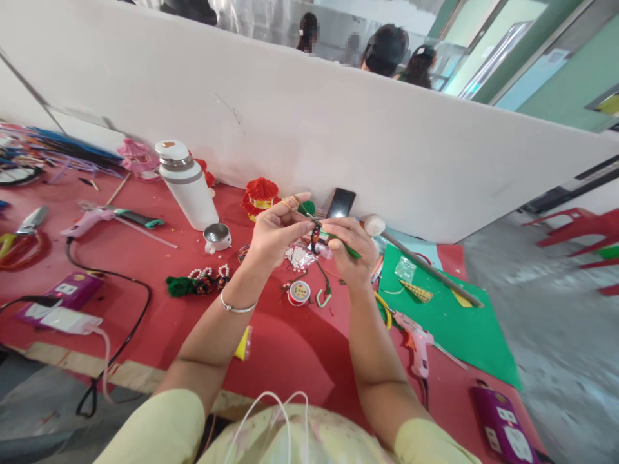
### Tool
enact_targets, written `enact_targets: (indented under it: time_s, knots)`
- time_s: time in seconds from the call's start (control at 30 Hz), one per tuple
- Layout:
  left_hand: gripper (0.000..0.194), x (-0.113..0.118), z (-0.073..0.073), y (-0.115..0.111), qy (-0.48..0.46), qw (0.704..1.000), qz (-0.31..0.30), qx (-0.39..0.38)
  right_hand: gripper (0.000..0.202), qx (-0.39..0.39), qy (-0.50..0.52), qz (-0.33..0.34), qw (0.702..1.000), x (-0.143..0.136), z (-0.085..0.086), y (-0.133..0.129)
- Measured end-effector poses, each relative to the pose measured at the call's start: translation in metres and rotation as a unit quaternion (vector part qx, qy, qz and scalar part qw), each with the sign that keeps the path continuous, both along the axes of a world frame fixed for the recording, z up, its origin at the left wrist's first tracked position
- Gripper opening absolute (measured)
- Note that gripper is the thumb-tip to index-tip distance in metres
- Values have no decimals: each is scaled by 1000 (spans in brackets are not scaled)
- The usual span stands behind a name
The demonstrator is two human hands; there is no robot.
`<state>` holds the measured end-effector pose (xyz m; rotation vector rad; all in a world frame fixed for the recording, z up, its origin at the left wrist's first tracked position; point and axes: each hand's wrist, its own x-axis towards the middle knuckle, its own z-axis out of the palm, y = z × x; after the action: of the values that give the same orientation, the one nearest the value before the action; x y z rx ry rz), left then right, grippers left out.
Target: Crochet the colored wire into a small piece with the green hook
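Both hands meet above the middle of the red table. A small dark piece with orange bits [315,238] hangs between their fingertips, pinched by my left hand [278,231]. Yarn loops over the raised index finger of that hand. My right hand [352,248] is closed round a thin tool with a green handle [349,250], its tip at the top of the piece. Below them lie white beads [300,258], a thread spool [298,293] and a dark green cord [323,277].
On the left stand a white bottle [188,187] and metal cup [217,236]; a pink glue gun [91,221], scissors [29,225] and purple power strip [68,293] lie there. Another glue gun [418,345] lies right, beside a green sheet [464,328]. A white partition [309,122] stands behind.
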<state>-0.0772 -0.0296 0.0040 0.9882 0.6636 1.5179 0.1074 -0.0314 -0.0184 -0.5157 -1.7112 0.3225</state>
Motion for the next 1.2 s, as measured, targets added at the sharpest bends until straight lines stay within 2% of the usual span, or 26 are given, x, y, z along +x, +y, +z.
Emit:
enact_targets:
  time_s: [0.1,0.27,0.4,0.47,0.53,0.67,0.7,0.77,0.87,0.93,1.1,1.2]
  knots:
    - [63,6,1,-1,-6,1000,-6,-22,26,6,-20,-21,1000,-3,-3,1]
    - [82,15,3,-5,-6,999,34,-13,21,2,-10,-76,997,-7,-7,2]
    - [84,10,3,-2,-40,997,-43,-59,20,0,8,-26,1000,-5,-10,5]
    - [83,9,1,0,-43,995,-56,-67,21,-8,13,-16,1000,-3,-9,6]
    - [82,10,-2,2,-25,998,-30,-55,23,-10,2,-27,1000,-3,-8,7]
    - [79,18,-6,0,16,996,93,-4,22,30,-41,-101,994,-10,-13,7]
    - [79,19,-5,-1,9,995,98,-3,22,42,-43,-124,990,-13,-17,7]
    - [83,19,-4,-2,-20,998,59,-25,23,51,-33,-151,987,-19,-25,8]
    - [85,12,0,-2,-55,995,-31,-75,25,44,10,-115,992,-22,-34,12]
    - [82,7,1,0,-63,992,-63,-92,25,36,42,-69,996,-19,-34,14]
    - [81,-1,1,4,-61,991,-69,-97,25,-40,57,32,997,-5,-24,15]
    - [77,-1,0,5,-59,991,-67,-102,26,-63,48,43,996,3,-19,14]
